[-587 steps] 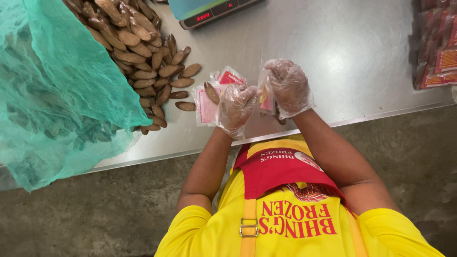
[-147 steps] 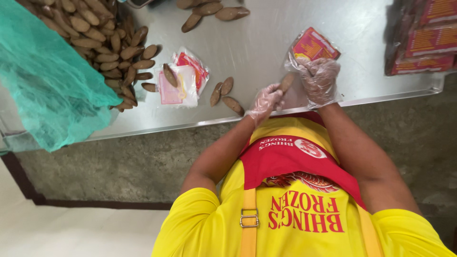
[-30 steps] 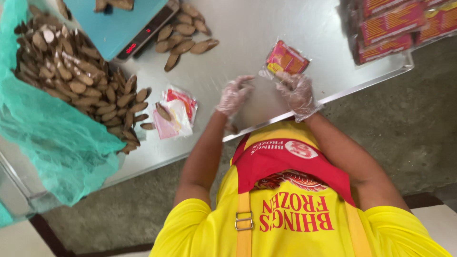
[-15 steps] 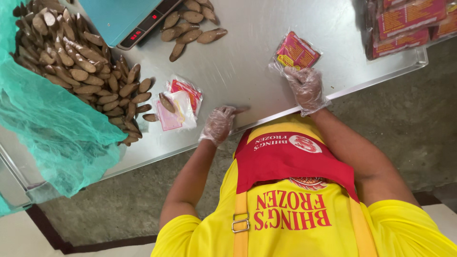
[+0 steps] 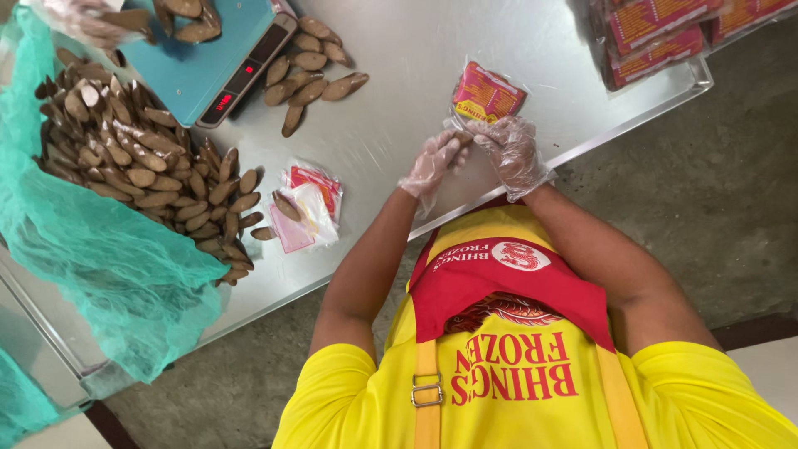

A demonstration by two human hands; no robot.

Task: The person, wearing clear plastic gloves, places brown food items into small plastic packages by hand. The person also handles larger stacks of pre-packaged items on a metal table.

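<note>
A clear plastic packet with a red and orange label [image 5: 486,93] lies on the steel table [image 5: 416,50] just past my hands. My right hand [image 5: 514,150], in a thin clear glove, pinches the packet's near end. My left hand [image 5: 432,160], also gloved, meets it at the same end with its fingers on the plastic. Both hands are close to the table's front edge, above my red and yellow apron [image 5: 499,283].
A heap of brown oblong pieces [image 5: 141,166] lies left beside green netting [image 5: 108,266]. A teal scale [image 5: 199,58] carries several pieces, more lie beside it [image 5: 312,75]. Empty labelled bags [image 5: 309,204] lie centre. Filled packets [image 5: 657,29] stack top right. Another person's gloved hand [image 5: 87,21] shows top left.
My left hand has come up from the table's front edge to the packet's end, joining my right hand there. The view has shifted slightly.
</note>
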